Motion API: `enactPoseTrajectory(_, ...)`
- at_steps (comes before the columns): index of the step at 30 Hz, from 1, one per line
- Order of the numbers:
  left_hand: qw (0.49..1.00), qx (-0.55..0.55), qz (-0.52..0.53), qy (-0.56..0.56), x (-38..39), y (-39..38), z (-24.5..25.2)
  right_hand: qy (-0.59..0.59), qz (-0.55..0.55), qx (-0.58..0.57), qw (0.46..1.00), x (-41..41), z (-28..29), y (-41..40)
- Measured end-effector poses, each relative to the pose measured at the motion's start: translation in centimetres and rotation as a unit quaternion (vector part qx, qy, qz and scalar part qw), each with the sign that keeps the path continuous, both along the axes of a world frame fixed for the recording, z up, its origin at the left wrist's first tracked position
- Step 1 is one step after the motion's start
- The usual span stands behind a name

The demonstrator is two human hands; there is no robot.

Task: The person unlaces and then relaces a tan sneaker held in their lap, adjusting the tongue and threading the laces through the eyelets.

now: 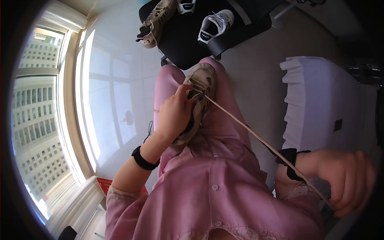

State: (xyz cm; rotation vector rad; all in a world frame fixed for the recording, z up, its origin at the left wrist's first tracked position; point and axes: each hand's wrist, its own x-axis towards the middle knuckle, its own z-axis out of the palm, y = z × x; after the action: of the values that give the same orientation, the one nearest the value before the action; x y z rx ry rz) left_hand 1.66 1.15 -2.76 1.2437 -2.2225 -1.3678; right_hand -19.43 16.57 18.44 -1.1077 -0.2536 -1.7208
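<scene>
A beige lace-up sneaker (pixel 209 72) rests on my lap between the thighs, its toe pointing away from me. My left hand (pixel 177 111) is over the shoe's opening, with thumb and fingers pinched at the tongue and lacing; what exactly they grip is partly hidden. From the upper eyelets a long beige shoelace (pixel 240 121) runs taut down to the right. Its far part is held in my right hand (pixel 345 180), which is raised well out to the right, closed and slightly blurred.
Ahead stands a black chair (pixel 180 45) bearing another beige sneaker (pixel 151 27) and two white sneakers (pixel 217 25). To the left is a window (pixel 36 105); to the right, a bed or cover with a pleated white skirt (pixel 294 99). A red item (pixel 104 184) lies beside my left elbow.
</scene>
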Motion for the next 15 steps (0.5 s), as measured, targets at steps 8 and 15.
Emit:
enactPoseTrajectory(8,0.939,-0.204,-0.169,-0.221,-0.5,-2.6,-0.1,-0.033,-0.002,0.028,0.999,-1.2,-2.0,0.2)
enactPoseTrajectory(15,0.994,0.027,-0.087,-0.061,0.5,-7.5,0.4,0.487,-0.199,0.256,0.811,-5.3,-5.8,0.6)
